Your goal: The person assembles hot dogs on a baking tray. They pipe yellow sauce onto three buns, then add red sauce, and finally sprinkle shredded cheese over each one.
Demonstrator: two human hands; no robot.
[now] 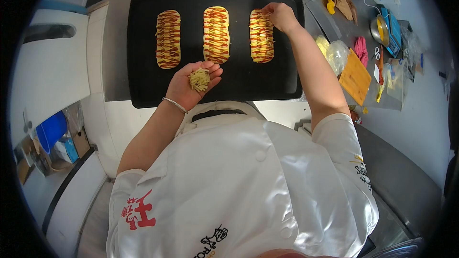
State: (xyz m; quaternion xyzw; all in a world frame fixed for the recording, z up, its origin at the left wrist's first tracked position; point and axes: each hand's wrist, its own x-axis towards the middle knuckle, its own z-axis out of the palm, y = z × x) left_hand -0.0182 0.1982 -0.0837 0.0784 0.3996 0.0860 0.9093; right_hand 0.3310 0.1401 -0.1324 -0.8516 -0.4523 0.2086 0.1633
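Three long oval bread doughs lie apart on a black baking tray (pixel 191 7), each striped with red and pale-yellow sauce: the left dough (pixel 168 39), the middle dough (pixel 216 34) and the right dough (pixel 261 43). In the cupped, upturned palm of my left hand (pixel 184 86) rests a small heap of pale-yellow shredded cheese (pixel 199 80), just below the middle dough. My right hand (pixel 281 16) is at the far end of the right dough, its fingertips pinched together and pointing down. Whatever the pinch holds is hidden. A few pale shreds show on the right dough.
The tray lies on a steel table (pixel 117 57). To the right are a wooden board (pixel 355 77), clear plastic bags (pixel 337 56), a pink cloth (pixel 361 51) and a metal bowl (pixel 380 31) on a blue scale (pixel 393 33). A white cabinet (pixel 57 67) stands at left.
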